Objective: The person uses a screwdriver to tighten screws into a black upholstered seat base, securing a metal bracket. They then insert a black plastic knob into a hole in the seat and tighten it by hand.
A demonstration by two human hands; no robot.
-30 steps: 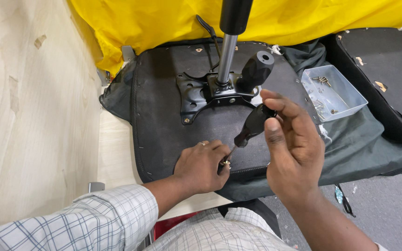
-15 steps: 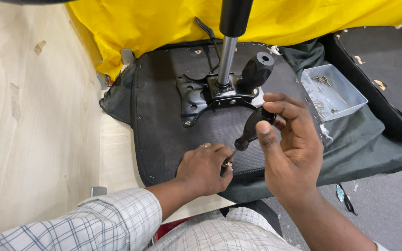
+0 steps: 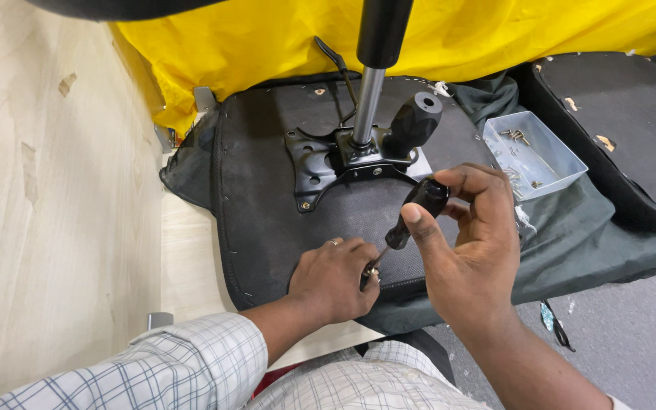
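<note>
Our right hand [image 3: 471, 250] pinching black-handled screwdriver [image 3: 413, 214], tip down at black upturned chair seat [image 3: 267, 197]; our left hand [image 3: 335, 279] curled, fingertips pinched at tip.

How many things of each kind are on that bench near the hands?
Screwdrivers: 1, in the right hand
Seat pads: 2
Metal plates: 1
Gas cylinders: 1
Knobs: 1
Screw trays: 1
Yellow sheets: 1
Total: 8
The left hand rests on the near pad.
</note>
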